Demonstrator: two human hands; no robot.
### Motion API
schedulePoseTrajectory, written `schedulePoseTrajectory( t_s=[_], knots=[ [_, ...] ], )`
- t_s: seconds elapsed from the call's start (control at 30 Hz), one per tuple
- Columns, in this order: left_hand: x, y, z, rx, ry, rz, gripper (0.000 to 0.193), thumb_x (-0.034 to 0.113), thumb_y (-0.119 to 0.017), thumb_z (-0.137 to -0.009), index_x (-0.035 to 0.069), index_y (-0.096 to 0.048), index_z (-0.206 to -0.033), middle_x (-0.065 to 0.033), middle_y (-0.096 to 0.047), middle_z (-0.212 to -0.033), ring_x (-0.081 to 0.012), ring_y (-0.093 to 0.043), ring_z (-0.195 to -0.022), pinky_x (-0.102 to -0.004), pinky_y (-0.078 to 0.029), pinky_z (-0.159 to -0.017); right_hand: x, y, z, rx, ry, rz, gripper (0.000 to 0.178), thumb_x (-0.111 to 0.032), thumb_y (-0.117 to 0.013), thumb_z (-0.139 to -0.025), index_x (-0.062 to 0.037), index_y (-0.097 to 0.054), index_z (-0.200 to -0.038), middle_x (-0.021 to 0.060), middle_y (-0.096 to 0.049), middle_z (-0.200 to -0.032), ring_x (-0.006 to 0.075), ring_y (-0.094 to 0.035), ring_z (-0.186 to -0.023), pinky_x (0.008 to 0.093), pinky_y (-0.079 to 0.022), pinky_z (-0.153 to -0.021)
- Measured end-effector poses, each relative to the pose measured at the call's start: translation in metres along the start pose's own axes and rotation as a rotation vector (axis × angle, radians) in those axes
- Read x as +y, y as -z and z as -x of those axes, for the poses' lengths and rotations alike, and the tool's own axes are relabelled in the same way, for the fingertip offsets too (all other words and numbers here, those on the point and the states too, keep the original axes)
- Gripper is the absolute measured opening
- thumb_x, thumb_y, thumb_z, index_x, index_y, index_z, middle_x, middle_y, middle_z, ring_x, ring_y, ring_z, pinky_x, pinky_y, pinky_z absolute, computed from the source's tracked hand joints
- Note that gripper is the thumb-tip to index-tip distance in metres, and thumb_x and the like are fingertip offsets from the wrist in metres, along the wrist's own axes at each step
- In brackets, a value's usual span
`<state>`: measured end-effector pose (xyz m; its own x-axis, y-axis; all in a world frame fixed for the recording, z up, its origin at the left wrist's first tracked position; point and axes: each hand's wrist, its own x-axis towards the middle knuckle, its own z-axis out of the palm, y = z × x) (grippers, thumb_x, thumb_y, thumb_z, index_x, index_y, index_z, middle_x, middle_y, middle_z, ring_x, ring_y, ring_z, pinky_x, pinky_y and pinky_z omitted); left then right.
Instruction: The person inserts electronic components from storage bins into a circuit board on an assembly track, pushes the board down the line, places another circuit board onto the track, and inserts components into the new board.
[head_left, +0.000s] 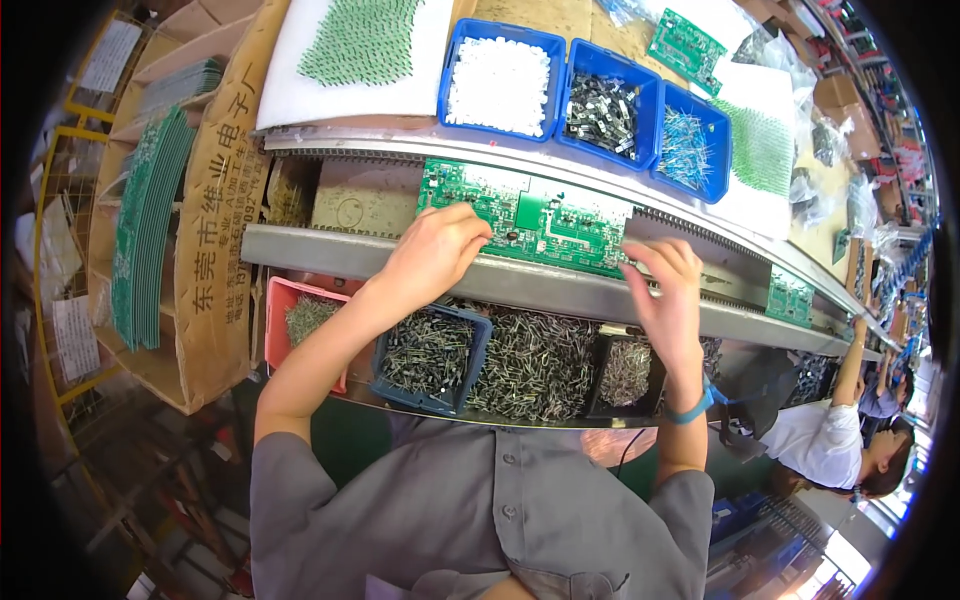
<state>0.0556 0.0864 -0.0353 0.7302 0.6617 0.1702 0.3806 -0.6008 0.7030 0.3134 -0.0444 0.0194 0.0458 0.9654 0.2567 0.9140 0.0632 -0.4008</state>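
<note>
A green circuit board with small parts on it lies between the metal rails of a conveyor in front of me. My left hand reaches over the near rail, its thumb and fingers pinched together at the board's left half. At the board's right end, my right hand also has thumb and fingertips drawn together in a pinch. Whatever either hand holds is too small or too hidden to make out. Below my hands lie loose metal-legged components, beside a grey-blue bin of dark parts.
Beyond the conveyor stand blue bins of white parts, dark parts and blue leaded parts. A pink bin is at near left. Stacked boards fill a cardboard box. A co-worker sits right.
</note>
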Motion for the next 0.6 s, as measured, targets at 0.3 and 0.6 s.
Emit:
schedulePoseTrajectory(
  t_s=[0.3, 0.6],
  knots=[
    [-0.002, -0.002, -0.001, 0.003, 0.046, 0.051, 0.007, 0.004, -0.064, -0.083, -0.002, -0.066, -0.087, -0.0147, -0.063, -0.083, -0.0322, -0.062, -0.076, -0.0396, -0.049, -0.069, 0.039, 0.047, 0.095, 0.059, -0.449, 0.042, 0.018, 0.002, -0.065, -0.081, 0.0016, -0.066, -0.099, 0.0124, -0.065, -0.091, 0.0248, -0.06, -0.088, 0.0319, -0.046, -0.082],
    [-0.003, -0.004, -0.002, -0.001, -0.043, -0.059, 0.006, 0.005, -0.064, -0.083, 0.001, -0.065, -0.086, -0.0113, -0.063, -0.084, -0.03, -0.062, -0.077, -0.038, -0.047, -0.071, 0.055, 0.037, 0.169, -0.083, -0.7, 0.188, 0.018, -0.003, -0.064, -0.081, 0.0006, -0.064, -0.099, 0.0169, -0.06, -0.089, 0.0349, -0.058, -0.085, 0.0394, -0.047, -0.077]
  ],
)
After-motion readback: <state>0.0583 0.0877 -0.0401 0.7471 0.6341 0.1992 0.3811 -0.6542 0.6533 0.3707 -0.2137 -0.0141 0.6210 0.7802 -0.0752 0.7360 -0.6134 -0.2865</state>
